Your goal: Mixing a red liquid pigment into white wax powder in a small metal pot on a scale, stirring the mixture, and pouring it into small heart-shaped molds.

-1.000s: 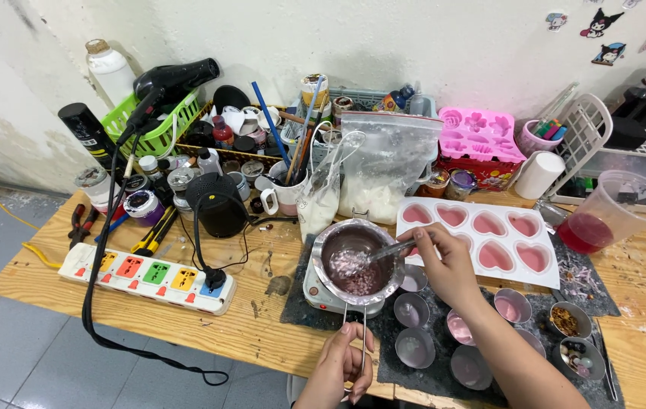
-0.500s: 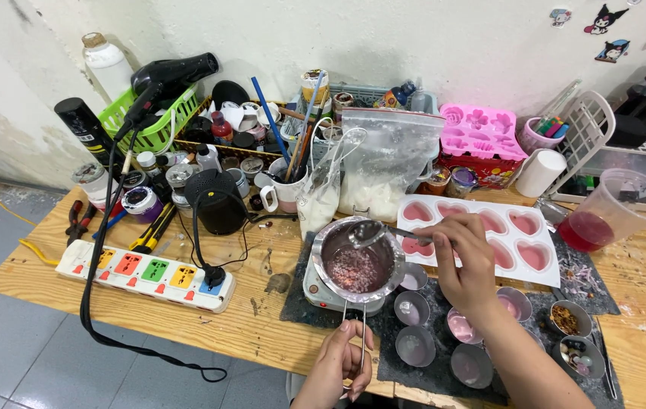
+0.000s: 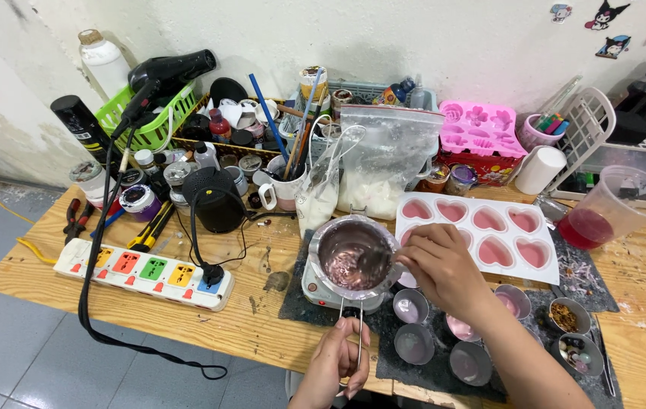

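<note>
I am stirring pinkish melt in the metal pot [image 3: 353, 261] on the small heater near the bench's near edge, my left hand [image 3: 336, 362] gripping its handle and my right hand [image 3: 442, 266] pinching a stirrer, which next calls for a steady pot.

A white power strip [image 3: 143, 272] with coloured sockets is lying near the front left edge of the wooden tabletop [image 3: 255, 322], a black plug sitting in its right end. Behind it a black round speaker [image 3: 214, 198] is standing, with red-handled pliers [image 3: 73, 218] lying toward the left edge. A black hair dryer [image 3: 162, 76] is resting in a green basket [image 3: 150, 125] at the back left. A pink flower mould [image 3: 482, 127] is leaning at the back edge, and a clear cup of red liquid [image 3: 612, 209] is standing toward the right edge.
</note>
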